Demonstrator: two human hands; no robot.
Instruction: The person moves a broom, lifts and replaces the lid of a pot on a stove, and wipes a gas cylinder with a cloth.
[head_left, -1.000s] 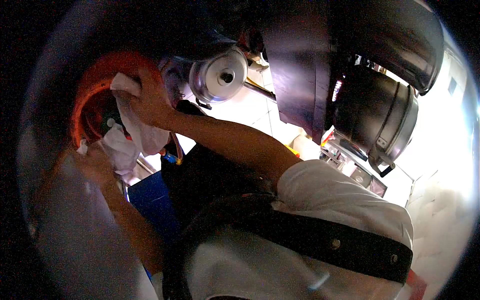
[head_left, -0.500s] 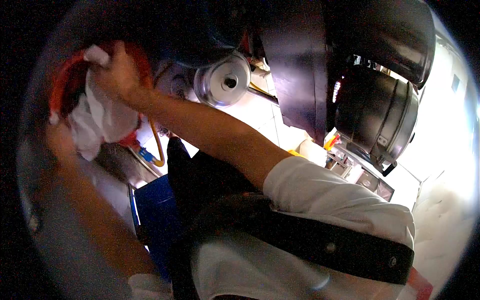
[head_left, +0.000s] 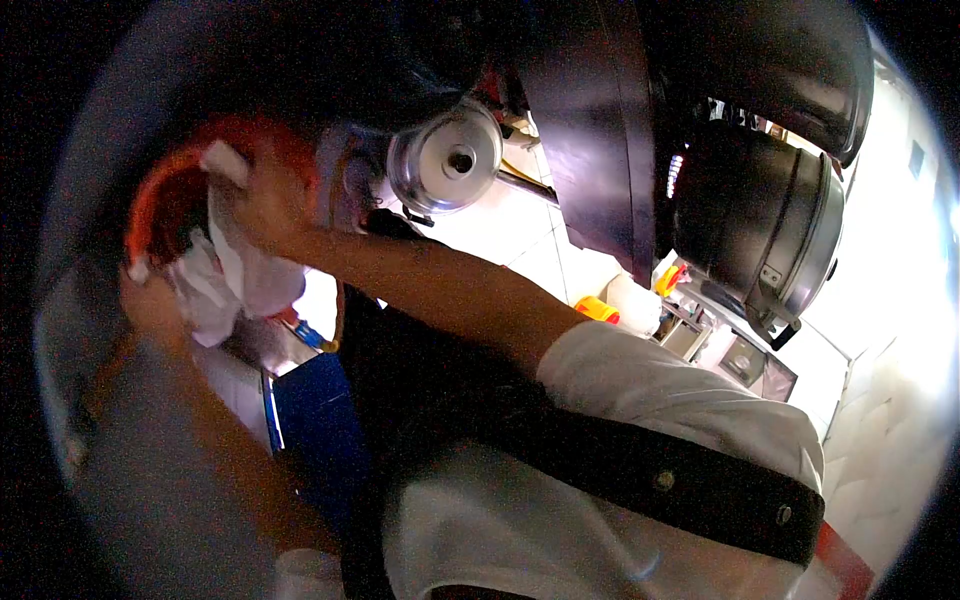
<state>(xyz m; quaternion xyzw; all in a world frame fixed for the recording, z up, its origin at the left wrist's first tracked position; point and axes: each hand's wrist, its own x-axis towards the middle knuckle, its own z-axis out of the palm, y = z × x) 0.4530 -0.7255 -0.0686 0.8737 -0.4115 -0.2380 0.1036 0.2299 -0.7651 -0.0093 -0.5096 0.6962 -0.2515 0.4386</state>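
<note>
At the left, both my hands are at an orange-red round container (head_left: pixel 148 205) that looks like a bucket, its inside dark. A crumpled white cloth (head_left: pixel 215 285) hangs over the near side of it. My right hand (head_left: pixel 268 205) is closed on the cloth at the rim, and a white end sticks out past the fingers. Lower left, my left hand (head_left: pixel 158 303) is closed round the rim side, with a small white piece showing above it. Shadow and blur hide most of its fingers, but the cloth lies against them.
A round metal lid (head_left: pixel 440 160) is beyond my right forearm. Large metal pots (head_left: pixel 750 220) stand at the right, beside a dark metal panel (head_left: pixel 590 120). A blue box-like thing (head_left: pixel 315 410) is below the container. Yellow-topped containers (head_left: pixel 597 308) are further off on the pale tiled floor.
Both hands, the cloth and the container have shifted slightly right and down in view. The blue-and-yellow hose-like piece beside them is now more covered. Both hands keep their hold.
</note>
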